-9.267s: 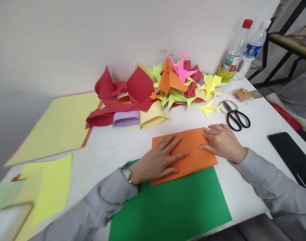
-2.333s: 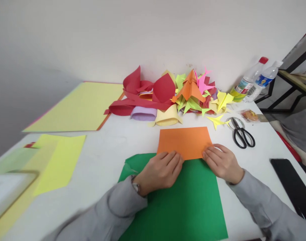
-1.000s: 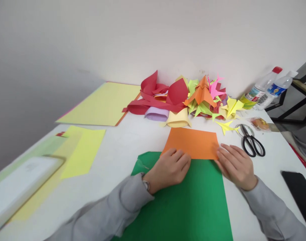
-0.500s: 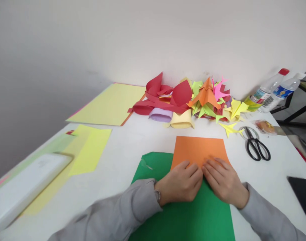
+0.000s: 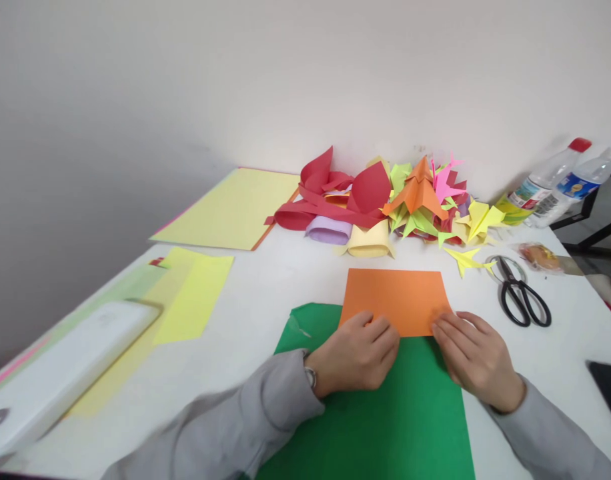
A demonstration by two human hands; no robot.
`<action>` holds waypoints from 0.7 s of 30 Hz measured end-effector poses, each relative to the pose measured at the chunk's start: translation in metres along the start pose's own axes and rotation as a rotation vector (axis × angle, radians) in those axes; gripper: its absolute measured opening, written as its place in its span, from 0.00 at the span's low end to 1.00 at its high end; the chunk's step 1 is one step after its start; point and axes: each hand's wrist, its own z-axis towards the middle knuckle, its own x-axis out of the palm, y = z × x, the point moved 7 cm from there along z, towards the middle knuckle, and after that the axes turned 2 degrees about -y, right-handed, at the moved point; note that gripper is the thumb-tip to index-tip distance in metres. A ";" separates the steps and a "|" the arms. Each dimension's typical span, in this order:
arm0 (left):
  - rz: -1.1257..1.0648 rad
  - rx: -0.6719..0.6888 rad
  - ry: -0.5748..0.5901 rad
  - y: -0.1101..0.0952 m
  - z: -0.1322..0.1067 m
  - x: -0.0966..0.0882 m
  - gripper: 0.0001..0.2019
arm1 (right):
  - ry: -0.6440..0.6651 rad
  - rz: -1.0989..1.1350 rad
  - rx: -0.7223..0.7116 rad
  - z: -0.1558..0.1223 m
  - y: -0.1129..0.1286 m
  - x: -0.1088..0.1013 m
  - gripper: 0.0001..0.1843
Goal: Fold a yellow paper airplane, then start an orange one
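Note:
An orange sheet of paper [image 5: 393, 297] lies partly over the top of a large green sheet [image 5: 395, 427]. My left hand [image 5: 359, 350] is closed at the near edge of the orange paper, its fingers curled on it and their tips hidden. At the near right corner, my right hand [image 5: 478, 360] pinches the same paper between thumb and fingers. The green sheet spreads beneath both hands toward me, with one folded or cut corner at its upper left.
Black-handled scissors [image 5: 523, 297] lie to the right, beside a wrapped snack [image 5: 539, 257]. Behind are folded paper planes [image 5: 420, 197], red paper shapes [image 5: 330, 200] and two bottles [image 5: 550, 177]. Yellow sheets [image 5: 195, 293] and a white device [image 5: 75, 360] are on the left.
My right hand has slid right along the near edge of the orange paper to its corner, away from my left hand. My left hand stays near the same spot. The view has shifted slightly.

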 end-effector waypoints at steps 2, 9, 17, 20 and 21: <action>0.008 -0.005 0.016 0.003 -0.001 0.001 0.13 | -0.009 -0.014 0.005 -0.001 -0.004 -0.002 0.14; 0.079 -0.030 -0.007 0.021 -0.005 -0.006 0.13 | -0.035 -0.096 0.068 -0.006 -0.026 -0.010 0.12; 0.184 -0.072 -0.001 0.042 -0.009 -0.008 0.12 | -0.069 -0.123 0.115 -0.002 -0.036 -0.015 0.10; 0.214 -0.076 0.009 0.047 -0.009 -0.010 0.13 | -0.068 -0.129 0.114 -0.004 -0.035 -0.014 0.10; 0.226 -0.072 0.012 0.049 -0.010 -0.010 0.14 | -0.073 -0.139 0.118 -0.005 -0.036 -0.014 0.11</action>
